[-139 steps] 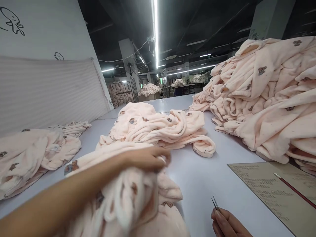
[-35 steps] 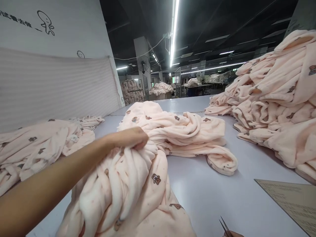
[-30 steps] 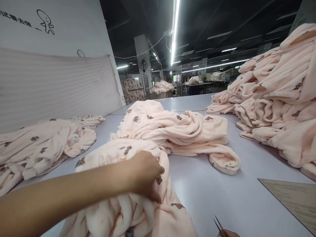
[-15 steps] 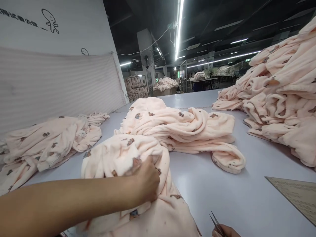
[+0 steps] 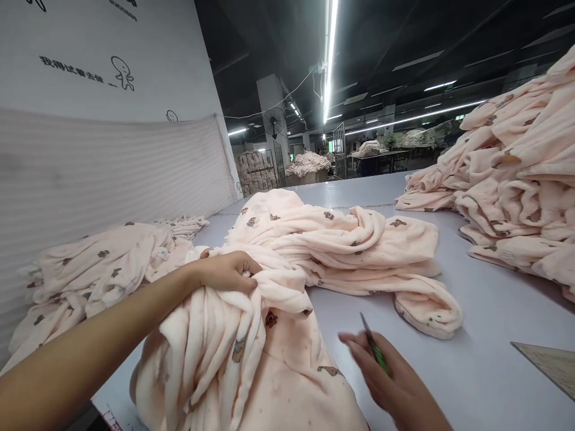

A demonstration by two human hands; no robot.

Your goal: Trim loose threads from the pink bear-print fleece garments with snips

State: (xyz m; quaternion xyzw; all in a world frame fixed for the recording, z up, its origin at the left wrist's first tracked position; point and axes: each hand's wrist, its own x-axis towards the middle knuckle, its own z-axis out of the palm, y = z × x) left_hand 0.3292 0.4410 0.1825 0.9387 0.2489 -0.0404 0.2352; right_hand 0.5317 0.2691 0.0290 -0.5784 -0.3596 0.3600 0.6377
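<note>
My left hand (image 5: 228, 272) is closed on a bunched fold of a pale pink fleece garment (image 5: 291, 365) with small brown animal prints. The garment's folds hang down toward the near table edge. To the right, apart from the cloth, my right hand (image 5: 390, 377) holds thread snips (image 5: 375, 348). Their dark blades point up and away from me, and a bit of green handle shows in the palm. Just beyond my left hand lies another heap of the same printed fleece (image 5: 332, 245), with a rolled end at its right.
A tall pile of pink fleece garments (image 5: 516, 179) rises at the right. More garments (image 5: 108, 263) lie at the left by a white cloth screen (image 5: 112, 167). A flat printed sheet (image 5: 550, 365) rests at the right on the pale table (image 5: 431, 365).
My left hand has moved left and up, pulling the garment's cloth into a bunch. My right hand has risen into view from the bottom edge with the snips. The view has tilted slightly.
</note>
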